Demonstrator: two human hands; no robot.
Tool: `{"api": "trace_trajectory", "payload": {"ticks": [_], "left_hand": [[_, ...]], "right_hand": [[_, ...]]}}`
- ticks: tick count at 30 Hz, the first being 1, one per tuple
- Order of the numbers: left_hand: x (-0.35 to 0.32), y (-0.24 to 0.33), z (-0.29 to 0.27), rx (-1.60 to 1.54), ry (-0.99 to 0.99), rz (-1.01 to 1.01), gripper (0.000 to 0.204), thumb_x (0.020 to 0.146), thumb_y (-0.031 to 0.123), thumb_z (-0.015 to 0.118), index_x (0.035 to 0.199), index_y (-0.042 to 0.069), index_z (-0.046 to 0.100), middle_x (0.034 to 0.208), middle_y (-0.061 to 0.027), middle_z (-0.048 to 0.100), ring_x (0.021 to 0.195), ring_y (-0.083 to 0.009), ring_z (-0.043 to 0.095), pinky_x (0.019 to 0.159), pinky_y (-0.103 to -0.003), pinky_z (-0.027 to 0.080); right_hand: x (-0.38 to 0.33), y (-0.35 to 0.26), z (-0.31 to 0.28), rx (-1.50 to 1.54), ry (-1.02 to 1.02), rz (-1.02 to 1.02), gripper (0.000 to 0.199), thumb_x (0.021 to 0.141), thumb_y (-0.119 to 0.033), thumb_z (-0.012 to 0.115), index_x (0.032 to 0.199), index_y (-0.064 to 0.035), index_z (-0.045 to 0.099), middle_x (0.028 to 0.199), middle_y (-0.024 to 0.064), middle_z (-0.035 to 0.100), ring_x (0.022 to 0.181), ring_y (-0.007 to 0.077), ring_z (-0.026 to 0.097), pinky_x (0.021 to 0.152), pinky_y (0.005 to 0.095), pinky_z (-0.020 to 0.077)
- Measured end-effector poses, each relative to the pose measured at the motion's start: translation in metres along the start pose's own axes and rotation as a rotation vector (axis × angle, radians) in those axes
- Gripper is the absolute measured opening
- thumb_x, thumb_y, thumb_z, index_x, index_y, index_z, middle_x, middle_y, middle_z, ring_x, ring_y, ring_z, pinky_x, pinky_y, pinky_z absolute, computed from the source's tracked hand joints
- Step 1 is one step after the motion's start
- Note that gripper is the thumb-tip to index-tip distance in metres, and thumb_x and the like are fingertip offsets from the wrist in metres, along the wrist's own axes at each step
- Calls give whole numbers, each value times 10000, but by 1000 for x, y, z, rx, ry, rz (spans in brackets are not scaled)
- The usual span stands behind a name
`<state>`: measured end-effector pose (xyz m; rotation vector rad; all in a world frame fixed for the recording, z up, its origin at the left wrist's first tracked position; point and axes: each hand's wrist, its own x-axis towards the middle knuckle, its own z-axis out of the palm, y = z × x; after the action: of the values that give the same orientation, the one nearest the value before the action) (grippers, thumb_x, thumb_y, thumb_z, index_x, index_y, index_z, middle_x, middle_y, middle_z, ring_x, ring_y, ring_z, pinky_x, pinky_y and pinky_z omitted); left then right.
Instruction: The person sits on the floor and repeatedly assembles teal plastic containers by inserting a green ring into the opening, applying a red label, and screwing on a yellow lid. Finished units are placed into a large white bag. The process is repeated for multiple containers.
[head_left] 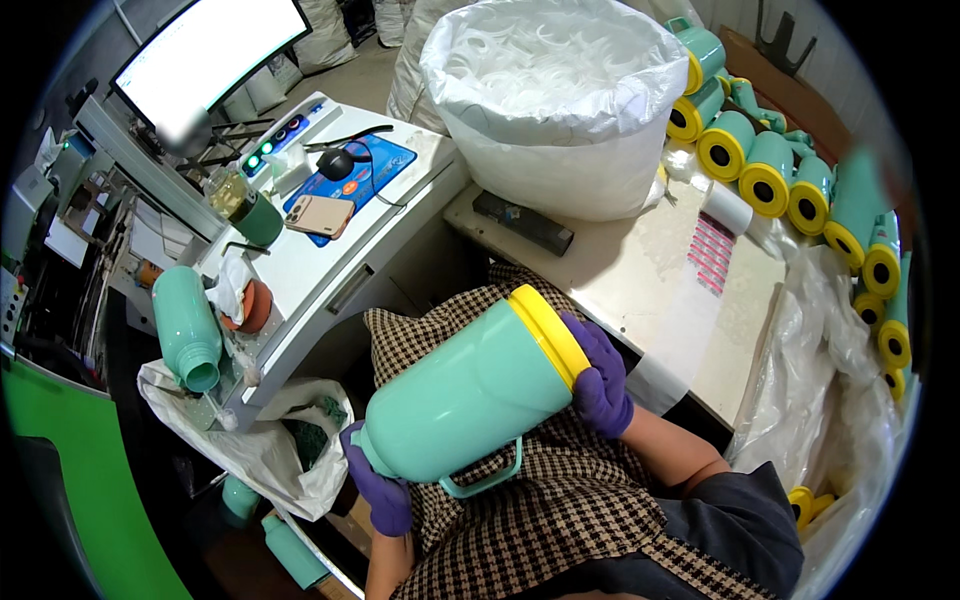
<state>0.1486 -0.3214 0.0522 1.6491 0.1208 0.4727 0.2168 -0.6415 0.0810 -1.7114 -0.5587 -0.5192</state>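
A mint-green jug body [460, 395] with a yellow base ring [550, 335] and a side handle [492, 472] lies tilted across my lap, over a checked apron [540, 530]. My right hand [603, 378], in a purple glove, grips it at the yellow ring. At the narrow neck end, my left hand [380, 490], also purple-gloved, is wrapped round the jug; some of its fingers are hidden behind it. The handle points down toward me, free of both hands.
Several similar jugs [768, 175] are stacked at right. A big white sack [560, 150] of clear rings stands on the worktable [560, 270]. Left, the desk holds a phone [320, 215], mouse [335, 163] and another green jug [187, 325]; below hangs a scrap bag [250, 455].
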Motion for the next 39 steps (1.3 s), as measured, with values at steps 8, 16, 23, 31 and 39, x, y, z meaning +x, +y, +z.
{"api": "trace_trajectory", "payload": {"ticks": [8, 16, 23, 31, 39], "left_hand": [[-1, 30, 0, 359, 59, 228, 338, 1017, 301, 403, 1196, 30, 497, 1105, -60, 515, 1068, -170, 511, 971, -338, 419], [15, -48, -25, -250, 135, 70, 372, 1076, 313, 422, 1304, 62, 575, 1292, -99, 634, 1177, -247, 604, 1046, -414, 476], [32, -17, -9, -636, -254, -182, 507, 1082, 413, 411, 1430, 57, 508, 1400, -130, 578, 1260, -266, 573, 1059, -452, 477], [25, -24, 47, -452, -272, -355, 429, 1081, 376, 467, 1359, 53, 513, 1049, -98, 666, 607, -125, 582, 456, -229, 440], [14, -41, 66, -352, -394, -312, 299, 1078, 271, 464, 1279, 51, 487, 935, -67, 597, 681, -136, 570, 603, -264, 500]], "right_hand": [[-21, 3, 7, 213, -47, 196, 659, 1084, -406, 345, 1545, 64, 352, 1579, 212, 422, 1421, 346, 444, 1186, 427, 319], [1, 16, 0, 436, 59, 302, 818, 1039, -587, 419, 1628, -56, 221, 1501, 136, 446, 1428, 250, 379, 1211, 392, 261], [-73, 39, -5, 780, -299, 557, 683, 1029, -299, 611, 1586, -68, 291, 1614, 142, 347, 1462, 288, 377, 1204, 428, 338], [-95, 70, -76, 1566, 527, 398, 553, 1035, -184, 585, 1534, -57, 385, 1543, 160, 441, 1359, 291, 502, 1100, 406, 478], [138, 52, -381, 1086, 709, -311, 565, 1040, -437, 535, 1406, -11, 477, 1426, 225, 541, 1271, 396, 576, 1098, 495, 504]]}}
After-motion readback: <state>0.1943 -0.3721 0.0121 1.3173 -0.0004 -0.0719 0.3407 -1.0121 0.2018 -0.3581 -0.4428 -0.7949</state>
